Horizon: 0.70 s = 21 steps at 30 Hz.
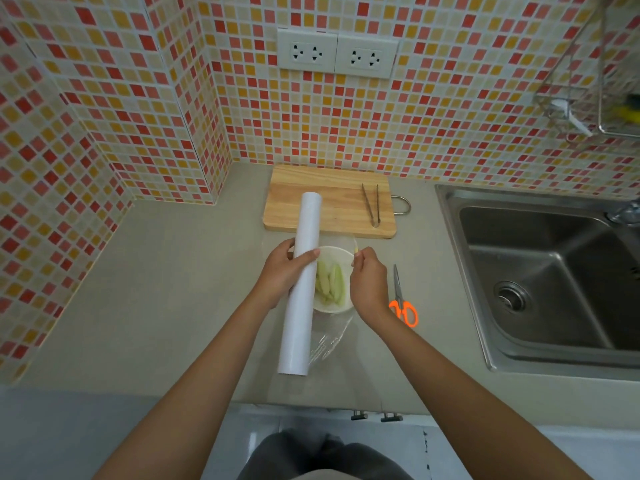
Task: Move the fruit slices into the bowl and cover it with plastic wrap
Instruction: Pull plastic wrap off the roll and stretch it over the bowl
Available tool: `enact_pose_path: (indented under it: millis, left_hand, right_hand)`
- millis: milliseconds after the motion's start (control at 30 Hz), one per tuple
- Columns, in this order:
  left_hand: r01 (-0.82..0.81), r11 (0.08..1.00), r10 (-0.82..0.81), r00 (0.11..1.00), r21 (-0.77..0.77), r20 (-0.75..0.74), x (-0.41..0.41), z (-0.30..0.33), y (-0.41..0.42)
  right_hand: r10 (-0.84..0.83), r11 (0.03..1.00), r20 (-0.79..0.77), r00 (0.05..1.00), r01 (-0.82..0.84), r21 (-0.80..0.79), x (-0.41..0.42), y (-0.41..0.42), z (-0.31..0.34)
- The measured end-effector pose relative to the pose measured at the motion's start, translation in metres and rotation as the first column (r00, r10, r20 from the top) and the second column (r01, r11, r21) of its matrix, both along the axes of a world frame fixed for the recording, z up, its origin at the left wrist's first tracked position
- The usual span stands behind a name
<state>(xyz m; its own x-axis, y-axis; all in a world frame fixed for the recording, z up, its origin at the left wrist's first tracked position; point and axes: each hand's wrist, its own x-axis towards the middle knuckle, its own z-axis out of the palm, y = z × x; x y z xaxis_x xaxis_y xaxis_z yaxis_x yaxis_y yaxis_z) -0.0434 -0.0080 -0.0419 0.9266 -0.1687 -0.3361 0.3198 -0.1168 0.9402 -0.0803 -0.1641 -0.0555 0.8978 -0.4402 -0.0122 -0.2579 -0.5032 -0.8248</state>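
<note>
Our left hand [282,268] wraps its fingers around the white roll of plastic wrap [300,284], thumb on top, holding it along the left edge of the white bowl [334,308]. Our right hand [369,280] pinches the film's free edge at the bowl's far right rim (the sheet is nearly invisible, crinkling below the bowl). Pale green fruit slices [330,284] lie inside the bowl. Orange-handled scissors [401,301] lie just to the right; tongs [372,204] rest on the wooden cutting board [332,202] beyond.
</note>
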Motion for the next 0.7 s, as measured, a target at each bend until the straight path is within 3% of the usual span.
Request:
enact_pose_path:
  millis: [100,367,500,633,700]
  left_hand:
    - [-0.008,0.996,0.001,0.997,-0.093,-0.072,0.001,0.001,0.001]
    - [-0.04,0.997,0.036,0.998,0.07,0.046,0.004,0.005,-0.001]
    - [0.014,0.987,-0.025,0.997,0.162,0.068,0.004,0.005,0.005]
    - [-0.015,0.998,0.015,1.0,0.057,-0.002,0.008,0.008,0.01]
    - [-0.015,0.996,0.014,1.0,0.088,0.016,0.01,0.008,0.01]
  right_hand:
    - [-0.006,1.0,0.005,1.0,0.006,-0.01,0.001,-0.006,-0.003]
    - [-0.011,0.998,0.008,1.0,0.011,-0.067,0.003,-0.012,0.0]
    - [0.002,0.993,-0.012,1.0,-0.003,-0.114,0.003,-0.017,0.006]
    - [0.013,0.996,-0.008,1.0,-0.013,-0.092,0.0,-0.02,0.007]
    - [0.011,0.997,-0.006,1.0,-0.011,-0.072,0.0,-0.023,0.007]
